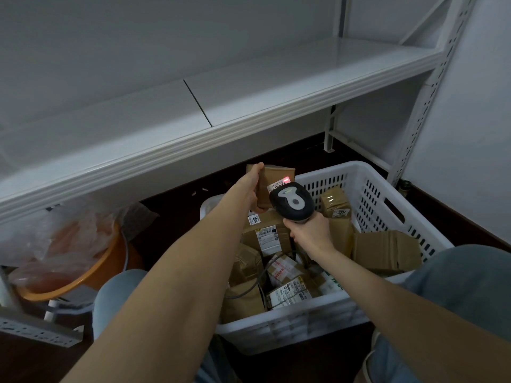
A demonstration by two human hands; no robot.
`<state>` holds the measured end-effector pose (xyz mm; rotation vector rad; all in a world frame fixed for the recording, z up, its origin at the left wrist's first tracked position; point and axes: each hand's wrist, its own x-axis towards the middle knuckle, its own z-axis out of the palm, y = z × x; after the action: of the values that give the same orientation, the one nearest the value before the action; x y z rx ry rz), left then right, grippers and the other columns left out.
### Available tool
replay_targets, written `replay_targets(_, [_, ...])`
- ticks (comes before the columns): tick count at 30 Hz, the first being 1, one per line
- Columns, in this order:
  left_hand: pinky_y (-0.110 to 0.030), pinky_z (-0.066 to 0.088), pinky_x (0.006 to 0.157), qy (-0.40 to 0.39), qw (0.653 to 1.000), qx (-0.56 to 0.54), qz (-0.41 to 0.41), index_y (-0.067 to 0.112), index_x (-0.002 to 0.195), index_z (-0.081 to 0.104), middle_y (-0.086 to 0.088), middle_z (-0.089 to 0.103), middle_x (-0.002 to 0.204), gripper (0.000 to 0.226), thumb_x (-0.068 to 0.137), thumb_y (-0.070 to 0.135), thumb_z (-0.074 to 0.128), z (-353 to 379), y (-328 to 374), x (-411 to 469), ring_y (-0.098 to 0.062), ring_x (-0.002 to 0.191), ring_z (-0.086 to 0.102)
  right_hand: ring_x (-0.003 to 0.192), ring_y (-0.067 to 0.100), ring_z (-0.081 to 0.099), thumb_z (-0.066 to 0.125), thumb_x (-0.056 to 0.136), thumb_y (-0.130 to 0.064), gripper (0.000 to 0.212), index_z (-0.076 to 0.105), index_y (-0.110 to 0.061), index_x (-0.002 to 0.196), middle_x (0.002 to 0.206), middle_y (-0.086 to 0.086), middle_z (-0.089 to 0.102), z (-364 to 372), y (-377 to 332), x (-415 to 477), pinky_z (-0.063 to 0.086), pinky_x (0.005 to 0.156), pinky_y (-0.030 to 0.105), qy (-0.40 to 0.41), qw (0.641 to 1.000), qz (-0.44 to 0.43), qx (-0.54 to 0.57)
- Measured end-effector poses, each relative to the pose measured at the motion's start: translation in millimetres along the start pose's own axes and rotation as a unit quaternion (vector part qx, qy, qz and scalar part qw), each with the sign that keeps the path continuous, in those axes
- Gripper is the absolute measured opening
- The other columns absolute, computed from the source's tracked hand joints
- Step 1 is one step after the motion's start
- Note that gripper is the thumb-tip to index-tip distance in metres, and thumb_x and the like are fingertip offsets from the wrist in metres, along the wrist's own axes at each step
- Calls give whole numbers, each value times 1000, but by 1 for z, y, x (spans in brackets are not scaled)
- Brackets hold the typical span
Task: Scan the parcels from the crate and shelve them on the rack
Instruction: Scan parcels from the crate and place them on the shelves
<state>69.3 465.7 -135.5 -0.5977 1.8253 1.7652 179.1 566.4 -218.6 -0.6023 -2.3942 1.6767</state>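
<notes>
On my far left an orange basin (pixel 91 275) stuffed with clear plastic bags (pixel 55 239) sits on the dark floor under the rack's white shelf (pixel 276 87), whose ribbed front edge runs diagonally just above and beyond my hands; the shelf top I can see is bare metal, split by 1 seam. My left hand (pixel 250 190) grips a small brown parcel (pixel 276 175) by its left side, thumb over the top corner, holding it up above the crate's far left corner, just below the shelf edge. A red scan light falls on its white label, where the print is too blurred for me to read. My right hand (pixel 309 230) is wrapped round the handle of a dark grey scanner (pixel 293 201), its head almost touching the parcel. Below, the white slotted crate (pixel 304 324) stands on the floor between my knees, packed with brown cartons and taped parcels, the scanner's grey cable (pixel 260 275) looping over them. One sticker there reads 3004 (pixel 255 219); another on a box further right reads 2007 (pixel 341 212). At the right, the rack's perforated upright (pixel 431 106) stands close behind the crate's far corner, with only a narrow strip of floor between crate and wall.
</notes>
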Motion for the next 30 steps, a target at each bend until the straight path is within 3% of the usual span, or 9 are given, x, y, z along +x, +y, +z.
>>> replay_targets(10, [-47,44,99,1,1000,3,-8,12,111,43,-16,54,92,54,83,54,63,2,0,-3,-32,89,52,72,21,66,73,83,-22,18,62,-15,70,69,4,67,-2,-5,-2,57,71,36,1,1000,7,13])
replay_targets(14, [-42,47,93,-12,1000,21,-9,11,110,48,-15,57,96,53,81,52,65,-1,0,-4,-29,92,55,64,16,65,73,83,-22,16,67,-7,82,68,5,69,-5,-4,-2,57,71,34,8,999,8,45])
replay_targets(19, [-41,43,92,-46,996,73,-8,11,88,50,-13,57,86,31,85,40,59,-5,0,-12,-27,83,54,66,17,67,75,82,-23,28,68,-3,100,76,7,71,-17,-4,12,59,77,40,74,983,57,159])
replay_targets(23, [-46,47,81,-66,992,112,-5,16,101,51,-17,56,103,31,75,30,61,-4,6,-25,-32,93,55,75,15,65,76,83,-19,18,66,-8,93,85,6,68,-34,-14,24,58,80,37,108,952,108,265])
replay_targets(25, [-47,47,83,-83,989,119,-1,18,101,54,-16,55,108,31,73,28,61,-1,8,-30,-32,96,55,84,18,66,76,83,-19,15,65,-13,89,92,8,69,-40,-16,26,58,81,37,118,939,125,299])
replay_targets(28, [-44,47,81,-103,987,121,26,16,105,57,-11,53,114,34,73,27,60,7,19,-41,-29,99,53,96,22,67,78,80,-23,40,63,-12,115,106,9,69,-51,-25,29,59,78,35,125,927,128,331])
replay_targets(30, [-40,47,73,-119,985,117,43,13,113,58,-11,53,111,40,74,26,59,13,29,-54,-28,96,53,92,23,69,78,80,-22,43,62,-13,119,106,10,70,-60,-36,29,60,79,36,127,924,116,343])
